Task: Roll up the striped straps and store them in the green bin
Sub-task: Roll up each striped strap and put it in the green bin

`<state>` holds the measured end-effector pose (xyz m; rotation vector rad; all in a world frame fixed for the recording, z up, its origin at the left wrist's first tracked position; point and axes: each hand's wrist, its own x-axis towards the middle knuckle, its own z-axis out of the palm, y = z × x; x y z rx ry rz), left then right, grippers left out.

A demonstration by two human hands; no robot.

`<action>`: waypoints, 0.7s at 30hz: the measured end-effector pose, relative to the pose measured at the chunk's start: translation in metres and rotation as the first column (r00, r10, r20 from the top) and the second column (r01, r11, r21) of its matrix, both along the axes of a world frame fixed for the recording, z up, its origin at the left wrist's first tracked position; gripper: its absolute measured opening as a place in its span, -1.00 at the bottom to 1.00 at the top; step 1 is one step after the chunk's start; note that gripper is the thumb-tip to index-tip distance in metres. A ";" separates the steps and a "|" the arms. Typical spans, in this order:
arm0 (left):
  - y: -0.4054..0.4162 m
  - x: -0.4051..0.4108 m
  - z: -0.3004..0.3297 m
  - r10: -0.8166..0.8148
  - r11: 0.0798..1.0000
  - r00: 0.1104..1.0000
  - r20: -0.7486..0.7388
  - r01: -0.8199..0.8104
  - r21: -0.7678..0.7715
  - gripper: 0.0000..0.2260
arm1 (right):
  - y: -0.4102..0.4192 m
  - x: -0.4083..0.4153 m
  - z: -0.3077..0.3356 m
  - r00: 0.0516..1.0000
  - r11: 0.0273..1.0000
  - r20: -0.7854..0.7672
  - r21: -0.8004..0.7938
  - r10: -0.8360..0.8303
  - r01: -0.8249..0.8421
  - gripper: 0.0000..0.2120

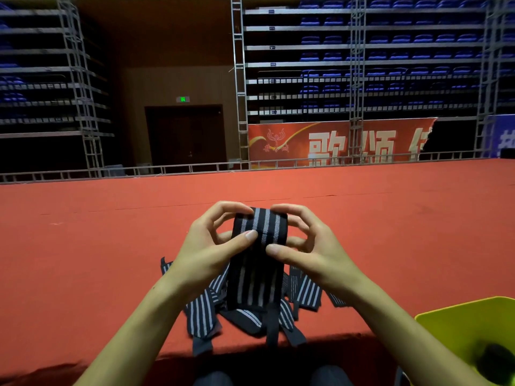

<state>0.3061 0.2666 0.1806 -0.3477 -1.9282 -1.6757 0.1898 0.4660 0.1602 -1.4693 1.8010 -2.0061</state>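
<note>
**Strap held up at centre, both hands on its rolled top**

At nine o'clock of centre, left hand (207,247), fingers curled, thumb pressed on the front of the striped strap (257,260) and fingertips hooked over its top edge; grasping the strap's left side; at centre, the strap itself, black with grey stripes, raised above the red-carpeted platform (83,246), top end folded or rolled over, the rest hanging down toward six o'clock; below and behind it, a loose pile of more striped straps (203,313) lying on the platform near its front edge, some ends drooping over that edge; at three o'clock of centre, right hand (306,246), fingers curled likewise, thumb on the strap's front, fingertips over the top, grasping the right side; at four to five o'clock, far corner, green bin (457,327), yellow-green, well apart from the strap, something dark and blurred inside.
</note>
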 end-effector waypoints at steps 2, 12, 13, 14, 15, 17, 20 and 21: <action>-0.002 -0.001 -0.002 -0.009 1.000 1.000 -0.028 0.009 0.007 -0.73 | 0.002 0.000 0.002 0.999 1.000 0.043 0.005 0.005 -0.005 -0.47; -0.002 -0.001 -0.002 -0.028 1.000 0.999 0.016 0.028 -0.013 -0.35 | 0.005 -0.001 0.004 1.000 0.996 -0.001 -0.093 -0.015 0.015 -0.48; -0.001 0.000 -0.002 -0.020 1.000 0.999 0.036 0.020 0.002 -0.36 | 0.005 -0.001 0.004 1.000 0.995 -0.006 -0.102 -0.024 0.023 -0.47; -0.001 0.000 -0.001 -0.018 1.000 0.998 0.058 0.017 0.018 -0.38 | 0.005 -0.001 0.004 0.999 0.993 -0.014 -0.110 -0.032 0.030 -0.46; -0.001 0.000 0.000 -0.020 0.999 0.996 0.081 0.017 0.033 -0.41 | 0.005 -0.002 0.005 0.999 0.993 -0.028 -0.116 -0.039 0.035 -0.46; 0.000 0.000 0.002 -0.027 0.998 0.992 0.120 0.021 0.054 -0.47 | 0.004 -0.002 0.004 0.995 0.991 -0.072 -0.122 -0.071 0.062 -0.46; 0.000 -0.001 0.004 -0.034 0.997 0.989 0.143 0.025 0.068 -0.55 | 0.002 0.000 0.002 0.988 0.988 -0.113 -0.125 -0.109 0.095 -0.46; 0.001 -0.002 0.005 -0.022 0.998 0.989 0.147 0.013 0.066 -0.57 | 0.001 0.000 0.001 0.986 0.987 -0.120 -0.125 -0.114 0.099 -0.45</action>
